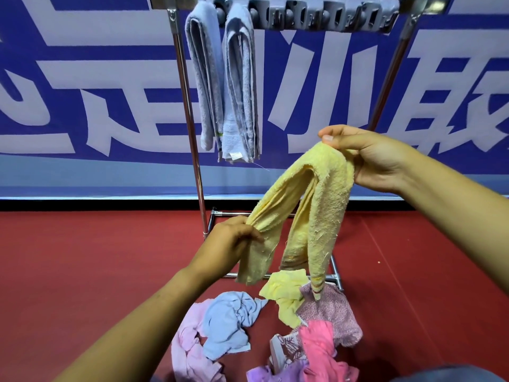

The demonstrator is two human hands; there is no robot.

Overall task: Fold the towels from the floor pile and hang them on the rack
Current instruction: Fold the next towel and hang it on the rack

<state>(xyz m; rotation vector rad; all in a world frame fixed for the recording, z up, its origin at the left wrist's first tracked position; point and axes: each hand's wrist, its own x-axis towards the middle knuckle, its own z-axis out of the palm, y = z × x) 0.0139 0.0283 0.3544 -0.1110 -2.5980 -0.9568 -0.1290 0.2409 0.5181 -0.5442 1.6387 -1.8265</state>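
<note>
Fuzzy, frayed terry-cloth yellow towel (322, 205), shiny chrome metal rack (190, 106), matt red floor (82, 257)

Bright, even light – soft shadows, sharp centre – wide-angle bending at edges.

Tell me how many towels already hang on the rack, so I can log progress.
2. One grey-blue towel hangs folded at the rack's left end; a second hangs beside it on the right. The top bar is partly cropped, so more may be hidden.

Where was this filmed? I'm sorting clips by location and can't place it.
Probably a sports hall or gym, not a home: a red sports-type floor, a long blue banner with large white characters as a barrier, and a freestanding metal rack.
</note>
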